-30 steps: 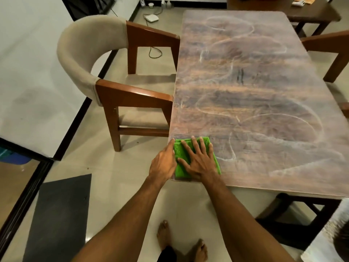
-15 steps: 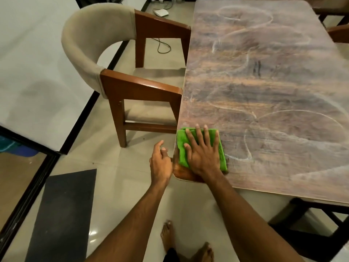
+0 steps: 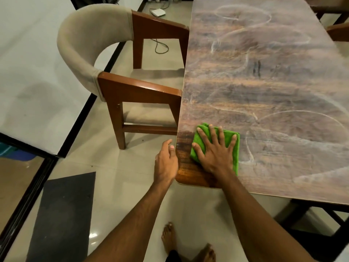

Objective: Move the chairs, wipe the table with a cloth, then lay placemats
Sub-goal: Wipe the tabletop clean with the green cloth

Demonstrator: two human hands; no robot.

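Dark floor mat (image 3: 62,214), white box (image 3: 158,12) with black cable (image 3: 160,48), pale floor tiles (image 3: 122,167)

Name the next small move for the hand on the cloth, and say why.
Probably slide the green cloth rightward along the near edge under the flat right hand: only the corner patch shows dark and clean, while chalky streaks begin just right of the cloth.

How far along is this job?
Done: only the table's near-left corner looks wiped and glossy. In hand: the right hand presses the green cloth flat beside that patch; the left hand is at the edge. Left: the rest of the top is hazy with swirls; no placemats in view.
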